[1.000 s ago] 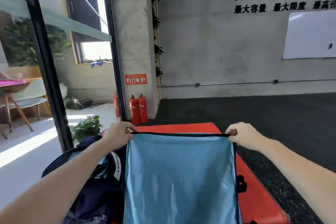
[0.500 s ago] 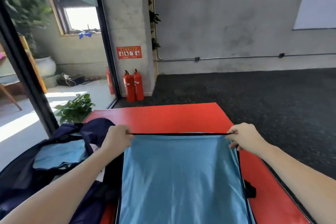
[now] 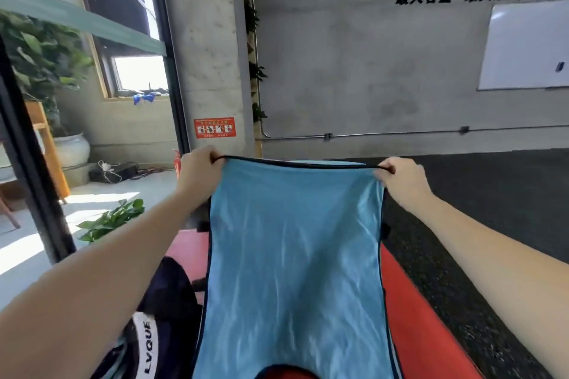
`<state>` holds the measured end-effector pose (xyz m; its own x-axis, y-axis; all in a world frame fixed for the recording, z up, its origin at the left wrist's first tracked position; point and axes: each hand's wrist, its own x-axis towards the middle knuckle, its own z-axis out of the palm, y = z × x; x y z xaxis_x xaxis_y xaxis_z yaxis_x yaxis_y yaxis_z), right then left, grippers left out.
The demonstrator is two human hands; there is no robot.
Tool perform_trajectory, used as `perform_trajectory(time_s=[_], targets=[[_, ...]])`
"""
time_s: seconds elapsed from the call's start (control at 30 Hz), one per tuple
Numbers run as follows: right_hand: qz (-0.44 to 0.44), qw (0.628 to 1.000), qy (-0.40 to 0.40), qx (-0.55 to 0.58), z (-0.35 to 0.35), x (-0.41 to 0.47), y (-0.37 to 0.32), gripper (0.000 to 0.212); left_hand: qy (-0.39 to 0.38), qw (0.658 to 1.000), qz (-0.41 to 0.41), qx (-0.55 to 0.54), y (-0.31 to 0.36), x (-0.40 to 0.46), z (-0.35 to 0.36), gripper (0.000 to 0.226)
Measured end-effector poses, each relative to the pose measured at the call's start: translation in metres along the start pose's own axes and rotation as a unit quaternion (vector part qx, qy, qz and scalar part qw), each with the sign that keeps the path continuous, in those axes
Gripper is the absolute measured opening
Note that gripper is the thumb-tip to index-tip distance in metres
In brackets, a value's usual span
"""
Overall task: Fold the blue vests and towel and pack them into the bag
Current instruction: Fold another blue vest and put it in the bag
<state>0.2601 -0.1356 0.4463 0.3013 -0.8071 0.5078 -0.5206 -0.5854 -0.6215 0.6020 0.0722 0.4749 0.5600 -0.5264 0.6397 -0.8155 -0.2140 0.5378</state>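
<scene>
left hand (image 3: 200, 172): fingers curled tight around the left corner of the vest's black-trimmed edge, so that grip is closed on the fabric, arm stretched out forward

right hand (image 3: 401, 181): same deal on the other corner, pinching the black trim between curled fingers, arm out straight

blue vest (image 3: 295, 255): light blue, shiny, black piping along the edges. It's held up in the air between the two hands, top edge pulled nearly taut from one hand to the other, the rest hanging down toward the person. There's a curved cut-out at the near bottom with red showing through it

bag (image 3: 167, 311): dark navy, sitting low on the left, just beside the hanging vest. A white patch with black letters "LVQUE" shows on it. Can't tell how open it is from here, it's mostly hidden behind the left forearm

red mat (image 3: 412, 311): on the floor under the vest, sticking out on the right side and a bit on the left near the bag

dark floor (image 3: 477, 194): speckled black surface running off to the right and far side

wall (image 3: 369, 71): grey concrete at the far end, big black lettering up top, whiteboard (image 3: 526, 46) on the right

plant (image 3: 110, 218): green leaves on the left, near the dark door frame, in the sun
</scene>
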Motion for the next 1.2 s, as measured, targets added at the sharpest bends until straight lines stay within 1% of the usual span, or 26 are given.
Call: perform_trajectory(time_s=[0.1, 0.2, 0.23, 0.3, 0.37, 0.43, 0.57, 0.67, 0.73, 0.8, 0.87, 0.97, 1.03, 1.2], targets=[[-0.088, 0.992, 0.087, 0.012, -0.045, 0.021, -0.045, 0.016, 0.064, 0.996, 0.048, -0.042, 0.037, 0.036, -0.048, 0.009], [-0.141, 0.978, 0.145, 0.044, -0.085, 0.024, -0.08, 0.016, 0.125, 0.986, 0.104, -0.029, 0.065, 0.046, -0.098, 0.012], [-0.15, 0.975, 0.157, 0.052, -0.095, 0.02, -0.088, 0.015, 0.131, 0.985, 0.11, -0.032, 0.069, 0.043, -0.112, 0.011], [-0.16, 0.972, 0.163, 0.056, -0.108, 0.007, -0.096, 0.014, 0.114, 0.986, 0.109, -0.054, 0.071, 0.029, -0.132, 0.009], [-0.162, 0.976, 0.135, 0.05, -0.111, -0.016, -0.095, 0.013, 0.089, 0.989, 0.101, -0.064, 0.065, 0.004, -0.143, 0.011], [-0.152, 0.983, 0.091, 0.047, -0.105, -0.047, -0.085, 0.011, 0.065, 0.994, 0.083, -0.04, 0.055, -0.031, -0.147, 0.013], [-0.114, 0.993, 0.007, 0.028, -0.075, -0.134, -0.038, 0.004, 0.003, 0.999, 0.04, -0.036, 0.02, -0.127, -0.127, 0.02], [-0.101, 0.993, -0.063, -0.021, -0.051, -0.204, 0.006, 0.015, -0.061, 0.998, 0.008, -0.004, -0.019, -0.208, -0.104, 0.027], [-0.072, 0.988, -0.122, -0.056, -0.039, -0.244, 0.033, 0.021, -0.089, 0.996, 0.008, 0.011, -0.044, -0.261, -0.09, 0.04], [-0.038, 0.983, -0.165, -0.078, -0.033, -0.277, 0.052, 0.03, -0.112, 0.994, -0.001, 0.007, -0.06, -0.307, -0.081, 0.045], [-0.018, 0.98, -0.182, -0.08, -0.035, -0.301, 0.062, 0.033, -0.134, 0.991, -0.013, 0.002, -0.064, -0.34, -0.078, 0.041], [0.001, 0.98, -0.182, -0.08, -0.048, -0.319, 0.066, 0.028, -0.149, 0.989, -0.005, 0.009, -0.06, -0.366, -0.081, 0.026], [0.01, 0.981, -0.176, -0.08, -0.058, -0.321, 0.065, 0.024, -0.139, 0.99, -0.008, 0.006, -0.055, -0.37, -0.085, 0.021], [0.001, 0.985, -0.15, -0.082, -0.071, -0.312, 0.054, 0.019, -0.112, 0.991, -0.044, -0.059, -0.039, -0.363, -0.088, 0.015]])
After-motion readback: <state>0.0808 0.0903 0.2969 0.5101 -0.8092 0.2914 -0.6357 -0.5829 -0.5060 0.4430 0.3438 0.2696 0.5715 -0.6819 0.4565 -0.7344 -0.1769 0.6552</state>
